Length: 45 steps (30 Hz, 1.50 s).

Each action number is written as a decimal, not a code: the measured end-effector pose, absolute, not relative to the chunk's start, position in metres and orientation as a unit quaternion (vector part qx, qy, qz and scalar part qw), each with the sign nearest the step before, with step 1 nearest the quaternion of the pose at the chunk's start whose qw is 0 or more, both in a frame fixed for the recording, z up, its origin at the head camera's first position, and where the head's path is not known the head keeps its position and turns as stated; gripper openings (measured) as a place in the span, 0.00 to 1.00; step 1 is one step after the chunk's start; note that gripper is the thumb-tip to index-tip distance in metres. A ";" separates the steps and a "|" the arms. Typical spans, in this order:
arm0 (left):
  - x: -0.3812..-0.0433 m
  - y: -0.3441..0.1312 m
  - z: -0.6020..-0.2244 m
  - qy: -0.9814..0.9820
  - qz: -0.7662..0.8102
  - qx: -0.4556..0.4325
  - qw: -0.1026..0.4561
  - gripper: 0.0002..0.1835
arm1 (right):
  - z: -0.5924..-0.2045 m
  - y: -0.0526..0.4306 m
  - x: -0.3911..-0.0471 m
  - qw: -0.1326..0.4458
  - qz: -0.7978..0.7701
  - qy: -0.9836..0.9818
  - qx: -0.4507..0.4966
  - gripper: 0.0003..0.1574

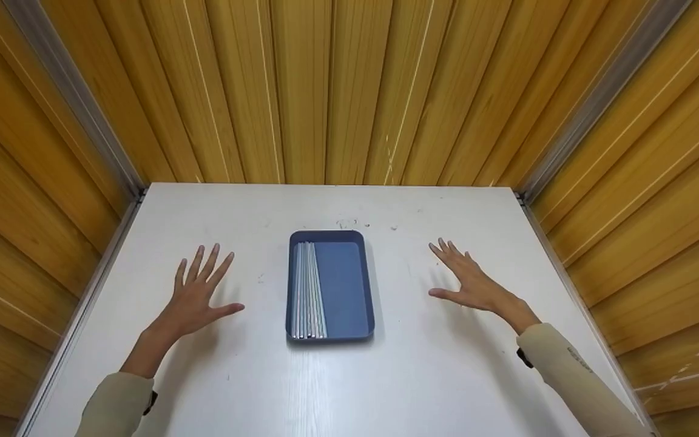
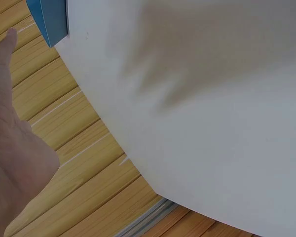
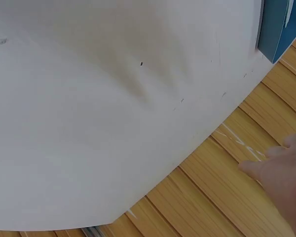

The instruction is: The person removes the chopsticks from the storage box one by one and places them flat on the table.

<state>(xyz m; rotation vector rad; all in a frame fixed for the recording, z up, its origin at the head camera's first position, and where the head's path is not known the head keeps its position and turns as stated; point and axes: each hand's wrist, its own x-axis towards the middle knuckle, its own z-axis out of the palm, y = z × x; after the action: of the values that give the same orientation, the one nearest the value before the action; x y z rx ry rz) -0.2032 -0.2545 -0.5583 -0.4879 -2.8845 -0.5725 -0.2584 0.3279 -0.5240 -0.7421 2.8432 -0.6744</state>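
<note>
Looking down from the head, we see a blue tray (image 1: 344, 285) on a white table (image 1: 349, 388), lying between our two hands and touched by neither. Rods (image 1: 308, 291), pale and shiny, lie lengthwise along the tray's left side; they are bunched at its far end and fan slightly toward its middle at the near end, and the rest of the tray's floor is bare.

Our left hand (image 1: 198, 300) hovers to the left of the tray, its fingers spread wide and nearly straight, its thumb pointing at the tray; it has hold of nothing. Our right hand (image 1: 471, 282) is to the right of the tray, a little farther from it, likewise spread, thumb toward the tray, and holding nothing. Shadows of both hands fall on the table on either side of the tray. In each wrist view we catch just a corner of the tray and part of that hand.

Beige sleeves (image 1: 574, 376) reach in from the near side of the tray. Beyond the tray we notice small dark marks (image 1: 346, 223) on the table, then a wall (image 1: 301, 91) of wood-look planks.
</note>
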 end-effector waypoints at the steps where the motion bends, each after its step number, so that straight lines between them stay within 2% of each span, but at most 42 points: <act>1: -0.204 -0.253 -0.559 -0.965 -0.196 -0.160 0.074 0.56 | -0.525 0.326 -0.259 0.068 -0.231 0.939 -0.243 0.61; 19: -0.221 -0.215 -0.576 -0.939 -0.313 -0.141 0.023 0.57 | -0.534 0.290 -0.279 0.116 -0.328 0.903 -0.251 0.61; 31: -0.237 -0.189 -0.587 -0.883 -0.450 -0.117 -0.061 0.55 | -0.548 0.272 -0.290 0.119 -0.417 0.864 -0.256 0.53; 45: -0.251 -0.159 -0.615 -0.784 -0.604 -0.104 -0.101 0.56 | -0.558 0.237 -0.298 0.144 -0.454 0.835 -0.275 0.49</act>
<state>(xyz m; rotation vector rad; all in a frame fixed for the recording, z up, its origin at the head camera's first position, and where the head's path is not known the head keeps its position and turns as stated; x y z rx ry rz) -0.2506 -0.1586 -0.6151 -0.3484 -2.6346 -2.0313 -0.2981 0.2375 -0.5576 -0.7917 2.4088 -1.3087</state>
